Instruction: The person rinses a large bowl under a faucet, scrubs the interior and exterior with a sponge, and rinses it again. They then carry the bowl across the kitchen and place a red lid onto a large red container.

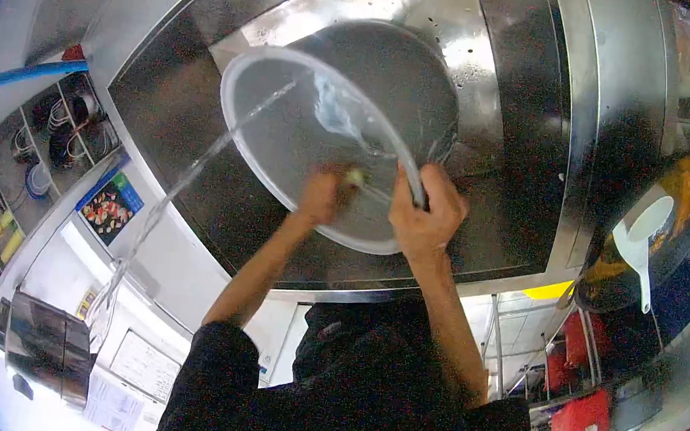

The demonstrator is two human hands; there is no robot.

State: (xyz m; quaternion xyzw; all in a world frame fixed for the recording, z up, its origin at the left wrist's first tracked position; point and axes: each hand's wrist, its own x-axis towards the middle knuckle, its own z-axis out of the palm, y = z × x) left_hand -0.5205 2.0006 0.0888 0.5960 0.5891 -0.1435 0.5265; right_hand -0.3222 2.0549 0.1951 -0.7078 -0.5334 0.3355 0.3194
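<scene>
The clear round lid (284,146) lies ahead of both hands, over the steel sink (195,100). Most of its disc spreads away from the person, up and to the left in the head view. Being round, it has no long axis; its face is tilted up toward the camera. The right hand (426,213) is on the lid's near right edge, with its fingers closed over the rim, so the lid hangs out from that grip. The left hand (319,197) sits inside the disc's outline, against the near part of its face. Its fingers are curled on a small yellowish scrubber (355,177), which touches the lid just beside the right hand. A thin water stream (183,185) crosses from the lower left and splashes on the far part of the lid, well apart from both hands. A round grey basin (417,68) shows behind the lid.
</scene>
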